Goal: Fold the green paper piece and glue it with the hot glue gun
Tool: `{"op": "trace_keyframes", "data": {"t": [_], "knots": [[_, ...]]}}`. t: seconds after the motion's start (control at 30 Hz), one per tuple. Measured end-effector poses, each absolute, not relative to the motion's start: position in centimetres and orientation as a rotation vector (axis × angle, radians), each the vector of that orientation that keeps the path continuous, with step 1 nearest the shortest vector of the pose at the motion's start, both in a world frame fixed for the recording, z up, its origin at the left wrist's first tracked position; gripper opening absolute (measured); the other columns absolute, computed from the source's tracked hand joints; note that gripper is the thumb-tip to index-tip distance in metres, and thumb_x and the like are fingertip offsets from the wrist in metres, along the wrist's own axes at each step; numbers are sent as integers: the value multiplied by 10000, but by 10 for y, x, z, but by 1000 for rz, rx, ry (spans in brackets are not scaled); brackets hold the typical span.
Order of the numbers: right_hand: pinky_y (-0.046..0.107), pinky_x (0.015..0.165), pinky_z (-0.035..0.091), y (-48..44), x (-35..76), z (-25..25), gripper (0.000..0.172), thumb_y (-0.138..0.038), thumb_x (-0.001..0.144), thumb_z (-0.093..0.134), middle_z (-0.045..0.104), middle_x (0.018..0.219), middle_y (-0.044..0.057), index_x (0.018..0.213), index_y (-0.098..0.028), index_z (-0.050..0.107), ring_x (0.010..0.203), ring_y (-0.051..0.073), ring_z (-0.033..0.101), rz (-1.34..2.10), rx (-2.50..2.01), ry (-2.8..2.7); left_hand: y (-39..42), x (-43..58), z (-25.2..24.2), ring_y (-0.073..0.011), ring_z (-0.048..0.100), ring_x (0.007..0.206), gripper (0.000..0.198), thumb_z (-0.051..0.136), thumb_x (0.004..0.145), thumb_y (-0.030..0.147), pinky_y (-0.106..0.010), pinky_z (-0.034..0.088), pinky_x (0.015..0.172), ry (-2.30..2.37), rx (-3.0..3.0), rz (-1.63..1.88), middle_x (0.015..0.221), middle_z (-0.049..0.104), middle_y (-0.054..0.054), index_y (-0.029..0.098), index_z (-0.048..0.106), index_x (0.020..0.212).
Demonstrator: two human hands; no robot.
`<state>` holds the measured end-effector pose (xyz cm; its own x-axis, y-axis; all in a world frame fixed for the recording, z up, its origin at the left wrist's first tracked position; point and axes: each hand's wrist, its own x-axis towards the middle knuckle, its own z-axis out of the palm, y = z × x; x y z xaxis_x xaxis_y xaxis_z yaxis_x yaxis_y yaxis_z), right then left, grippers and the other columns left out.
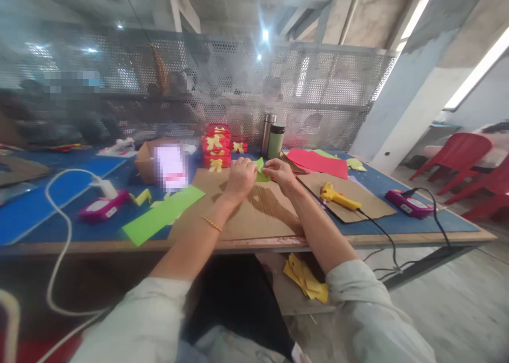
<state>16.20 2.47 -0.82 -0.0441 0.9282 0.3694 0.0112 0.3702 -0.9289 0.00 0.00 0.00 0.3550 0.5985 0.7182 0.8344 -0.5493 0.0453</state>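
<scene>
Both my hands meet over a brown cardboard sheet (246, 214) on the blue table. My left hand (239, 176) is closed and pinches one side of a small green paper piece (260, 170). My right hand (280, 173) is closed on the other side of that piece. A ring shows on my left hand and a gold bracelet on the left wrist. A long green paper strip (161, 214) lies left of the cardboard.
A yellow glue gun (338, 196) rests on another cardboard at right, its cord running off the edge. Stacked red boxes (217, 145) with yellow bows, two flasks (272, 136), red paper (318, 161) and pink power strips (101, 206) lie around. Yellow scraps (304, 281) sit below the table. Red chairs (469, 156) stand right.
</scene>
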Motion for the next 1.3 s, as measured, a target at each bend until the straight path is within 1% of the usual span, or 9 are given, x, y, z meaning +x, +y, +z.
{"op": "trace_keyframes", "data": {"t": [0.13,0.27,0.4,0.57,0.73,0.93,1.03,1.17,1.3], "knots": [[267,618,429,24,161,-9,344,-467,579,797,614,655,-8,691,-188,630,639,123,520,878,-913,-1459,0,-1,-1,-271,552,975,196,458,972,195,-408,381,864,-1260,-2278,-1011,936,644,-115,191,621,864],[293,679,467,22,161,-10,365,-534,681,754,683,741,23,770,-184,704,703,152,577,803,-869,-1561,0,-4,2,-266,562,963,157,501,953,190,-406,390,872,-1299,-2264,-1058,913,644,-101,198,607,837],[316,713,490,24,159,-12,360,-557,713,763,714,792,38,784,-206,728,734,172,609,596,-818,-1682,-1,-6,5,-275,581,964,114,534,925,160,-410,399,864,-1346,-2212,-1088,921,661,-100,199,603,843],[319,714,473,26,160,-15,293,-512,821,711,693,779,31,769,-224,705,728,172,597,318,-814,-1785,-3,-6,8,-271,611,989,76,575,903,140,-404,400,883,-1362,-2244,-1128,945,688,-93,199,615,875],[335,751,418,24,161,-12,212,-374,905,642,689,796,44,770,-223,704,785,194,592,11,-859,-1831,-3,-7,8,-284,619,1020,64,611,907,208,-423,397,906,-1401,-2275,-1183,1003,712,-102,195,654,952],[361,817,364,20,157,-13,201,-326,944,610,706,770,31,826,-241,749,808,201,595,-163,-917,-1793,-2,-7,6,-287,627,997,109,602,911,198,-445,405,897,-1390,-2280,-1193,975,731,-99,201,704,949],[367,835,376,20,156,-14,187,-303,939,614,721,769,25,820,-246,747,824,206,606,-173,-907,-1770,1,-8,3,-273,633,959,112,596,917,193,-437,416,879,-1328,-2271,-1262,937,732,-93,201,707,930],[379,854,409,20,156,-12,79,-272,887,671,746,837,29,859,-252,742,872,225,626,-157,-885,-1726,4,-8,1,-252,643,931,123,583,938,210,-421,431,870,-1235,-2254,-1393,913,733,-83,207,705,918],[389,862,437,17,156,-11,79,-268,882,662,751,872,34,853,-260,736,895,234,637,-130,-877,-1686,6,-7,0,-249,655,934,118,599,922,170,-407,452,855,-1187,-2232,-1477,910,734,-82,204,711,908]]}}
